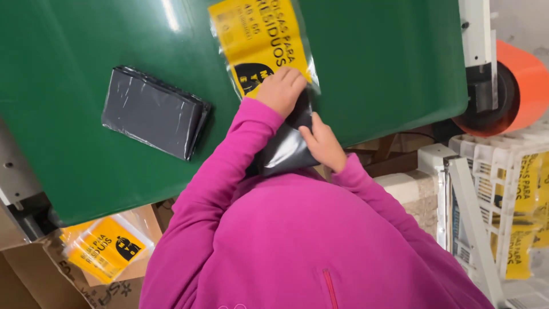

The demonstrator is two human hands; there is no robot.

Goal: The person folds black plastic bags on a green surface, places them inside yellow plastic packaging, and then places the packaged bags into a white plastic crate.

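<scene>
Hands (303, 114) work on green table (86, 171) beside orange roll (523, 80).

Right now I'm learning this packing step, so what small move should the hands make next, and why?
Probably slide the folded dark bundle further up into the clear yellow-printed sleeve. The left hand rests on the sleeve's lower end, the right hand presses the bundle, and most of the bundle looks to lie outside the sleeve, near the edge of the green table.
</scene>
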